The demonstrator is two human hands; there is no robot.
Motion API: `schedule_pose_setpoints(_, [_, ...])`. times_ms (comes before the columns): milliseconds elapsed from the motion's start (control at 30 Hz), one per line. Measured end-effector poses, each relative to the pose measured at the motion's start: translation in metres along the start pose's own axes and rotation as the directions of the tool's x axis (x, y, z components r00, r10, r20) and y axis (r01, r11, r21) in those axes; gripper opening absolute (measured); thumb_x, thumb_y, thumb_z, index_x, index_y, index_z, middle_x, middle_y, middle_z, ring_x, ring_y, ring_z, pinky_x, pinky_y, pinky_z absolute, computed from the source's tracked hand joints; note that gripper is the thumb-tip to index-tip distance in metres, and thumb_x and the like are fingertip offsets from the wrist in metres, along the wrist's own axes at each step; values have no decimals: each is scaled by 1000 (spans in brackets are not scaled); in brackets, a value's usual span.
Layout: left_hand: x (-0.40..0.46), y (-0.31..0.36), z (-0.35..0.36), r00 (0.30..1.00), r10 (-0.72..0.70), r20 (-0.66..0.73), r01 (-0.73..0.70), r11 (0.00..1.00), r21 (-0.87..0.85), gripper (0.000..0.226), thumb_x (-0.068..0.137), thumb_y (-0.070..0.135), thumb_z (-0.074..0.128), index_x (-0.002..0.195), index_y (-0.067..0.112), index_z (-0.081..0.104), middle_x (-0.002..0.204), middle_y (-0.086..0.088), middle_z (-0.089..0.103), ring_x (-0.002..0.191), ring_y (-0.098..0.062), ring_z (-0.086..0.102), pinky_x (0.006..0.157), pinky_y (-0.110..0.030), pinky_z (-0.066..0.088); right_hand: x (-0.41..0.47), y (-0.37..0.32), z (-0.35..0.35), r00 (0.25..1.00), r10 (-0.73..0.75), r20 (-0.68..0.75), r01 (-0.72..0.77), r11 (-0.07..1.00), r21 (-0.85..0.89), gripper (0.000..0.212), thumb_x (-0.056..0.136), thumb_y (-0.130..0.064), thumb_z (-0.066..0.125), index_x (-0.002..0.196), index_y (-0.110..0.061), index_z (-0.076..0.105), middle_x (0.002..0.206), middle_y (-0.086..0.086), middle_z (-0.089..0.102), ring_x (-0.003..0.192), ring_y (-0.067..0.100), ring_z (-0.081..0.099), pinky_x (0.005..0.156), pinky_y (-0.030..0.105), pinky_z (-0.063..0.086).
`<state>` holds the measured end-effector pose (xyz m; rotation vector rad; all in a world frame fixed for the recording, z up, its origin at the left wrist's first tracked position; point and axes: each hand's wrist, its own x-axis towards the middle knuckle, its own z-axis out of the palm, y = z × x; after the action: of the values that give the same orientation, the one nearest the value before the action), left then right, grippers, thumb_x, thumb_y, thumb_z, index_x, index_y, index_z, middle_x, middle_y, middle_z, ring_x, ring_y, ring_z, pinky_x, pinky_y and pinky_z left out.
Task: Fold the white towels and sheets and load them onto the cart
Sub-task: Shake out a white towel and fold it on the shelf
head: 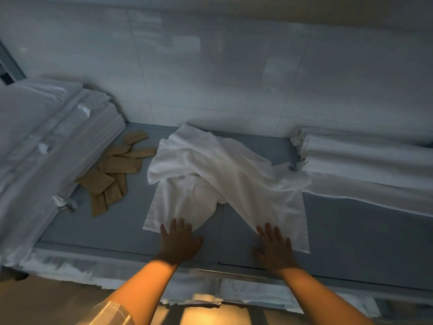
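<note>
A crumpled white cloth (218,174) lies in the middle of the grey-blue work surface (121,221). Its near edge splits into two flaps. My left hand (179,240) lies flat with spread fingers on the near left flap. Spread flat as well, my right hand (274,247) presses the near right flap. A tall stack of folded white sheets (46,141) fills the left side. Rolled and folded white linens (365,160) are stacked at the right.
A heap of several flat brown packets (117,170) lies between the left stack and the cloth. A small clear plastic item (65,204) sits by the left stack's edge. A tiled wall (234,66) rises behind the surface. More white linen (206,299) shows on a shelf below the front edge.
</note>
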<state>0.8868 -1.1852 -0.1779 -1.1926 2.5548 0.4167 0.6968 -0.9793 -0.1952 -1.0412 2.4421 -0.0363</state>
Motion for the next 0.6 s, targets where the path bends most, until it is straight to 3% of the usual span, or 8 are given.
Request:
schedule_pose_setpoints(167, [10, 27, -26, 977, 122, -174, -137, 988, -75, 82, 91, 59, 40, 153, 19, 5, 161, -3, 0, 148, -23, -4, 117, -50, 0, 13, -20, -27, 983, 35, -182, -27, 999, 45, 70, 95, -54, 41, 152, -33, 6, 160, -2, 1, 147, 21, 4, 116, 54, 11])
schedule_pose_setpoints(333, [54, 58, -52, 909, 250, -334, -282, 958, -52, 88, 89, 63, 38, 153, 20, -4, 161, -2, -7, 147, -22, -9, 118, -50, 2, 60, -27, -69, 921, 37, -388, -24, 999, 39, 87, 86, -68, 44, 152, -31, 0, 160, 1, -7, 147, 26, -3, 115, 55, 13])
schedule_pose_setpoints(467, [105, 81, -49, 880, 296, -372, -314, 949, 13, 98, 85, 72, 38, 151, 21, -11, 160, -3, -14, 147, -23, -13, 118, -51, 0, 115, -17, -86, 924, 83, -374, -76, 997, 34, 103, 79, -73, 48, 149, -32, -15, 160, 1, -13, 147, 27, -7, 112, 63, 11])
schedule_pose_setpoints(533, [125, 88, -38, 873, 313, -375, -321, 946, 42, 101, 83, 75, 38, 151, 21, -14, 160, -3, -16, 146, -24, -15, 118, -51, 0, 136, -10, -84, 945, 136, -298, -115, 990, 84, 104, 79, -70, 54, 151, -32, -11, 160, 0, 2, 147, 27, 2, 109, 66, 12])
schedule_pose_setpoints(600, [138, 94, -26, 854, 330, -402, -328, 942, 74, 102, 81, 76, 36, 151, 22, -16, 159, -3, -18, 146, -24, -16, 118, -50, 0, 150, -6, -78, 936, 152, -318, -134, 988, 78, 80, 85, -59, 55, 148, -29, 17, 148, 4, 29, 137, 29, 24, 105, 64, 24])
